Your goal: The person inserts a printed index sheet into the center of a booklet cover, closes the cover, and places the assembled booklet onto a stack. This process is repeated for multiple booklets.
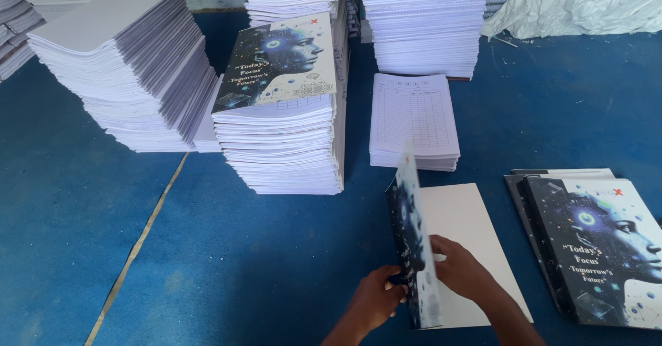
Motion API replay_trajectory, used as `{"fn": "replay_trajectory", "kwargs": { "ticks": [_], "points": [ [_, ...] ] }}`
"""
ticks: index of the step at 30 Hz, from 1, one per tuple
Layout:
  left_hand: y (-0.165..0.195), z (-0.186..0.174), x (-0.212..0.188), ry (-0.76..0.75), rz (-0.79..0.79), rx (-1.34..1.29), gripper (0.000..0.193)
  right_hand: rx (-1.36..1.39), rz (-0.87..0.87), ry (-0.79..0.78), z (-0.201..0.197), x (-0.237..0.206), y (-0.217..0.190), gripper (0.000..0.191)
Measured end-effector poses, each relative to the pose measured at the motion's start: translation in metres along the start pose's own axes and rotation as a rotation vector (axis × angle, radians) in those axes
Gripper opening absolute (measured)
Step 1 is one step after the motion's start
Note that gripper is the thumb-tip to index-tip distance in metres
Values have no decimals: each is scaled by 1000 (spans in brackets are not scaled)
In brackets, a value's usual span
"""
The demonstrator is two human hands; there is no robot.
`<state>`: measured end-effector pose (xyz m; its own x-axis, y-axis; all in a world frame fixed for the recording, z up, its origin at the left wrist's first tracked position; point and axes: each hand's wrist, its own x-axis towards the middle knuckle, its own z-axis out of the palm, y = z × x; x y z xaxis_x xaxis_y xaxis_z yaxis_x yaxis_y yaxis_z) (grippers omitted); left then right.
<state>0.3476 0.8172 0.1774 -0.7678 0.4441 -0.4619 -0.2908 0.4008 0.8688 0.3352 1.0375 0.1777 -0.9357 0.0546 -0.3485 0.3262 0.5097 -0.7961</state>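
Head view, looking down at a blue floor (pixel 207 249) with both hands at the bottom edge. The left hand (pixel 376 298) has its fingers curled round the near edge of a dark printed cover (pixel 412 242), pinching it from the outside. The right hand (pixel 463 271) sits on the other side of that cover, fingers pressed flat against its inner face and the thumb side near the fold. So the cover is standing up on edge, half open, caught between the two hands. Its other half, plain white (pixel 469 236), lies flat on the floor just to the right.

Further right there's a small stack of finished covers (pixel 600 249), same dark print with a bluish head design, lying face up and a bit fanned out.

Just beyond the hands sits a low pile of ruled sheets (pixel 414 118), printed with a table grid. Left of that is a tall pile of pages (pixel 283 146) with one more printed cover (pixel 276 60) resting on top, tilted. Further left, a big leaning stack of white paper (pixel 124 70).

At the back there are more tall white stacks (pixel 420 22), and a crumpled white plastic sheet (pixel 579 1) in the far right corner. A thin yellowish line (pixel 138 242) runs across the floor on the left.
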Motion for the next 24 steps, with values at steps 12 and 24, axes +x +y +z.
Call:
{"fn": "replay_trajectory", "kwargs": {
  "ticks": [12,24],
  "points": [
    [-8,-55,21,186,50,-233,42,-412,224,25,39,14,-66,90],
    [-23,-84,32,370,158,-485,39,-513,169,46,69,39,-26,104]
  ]
}}
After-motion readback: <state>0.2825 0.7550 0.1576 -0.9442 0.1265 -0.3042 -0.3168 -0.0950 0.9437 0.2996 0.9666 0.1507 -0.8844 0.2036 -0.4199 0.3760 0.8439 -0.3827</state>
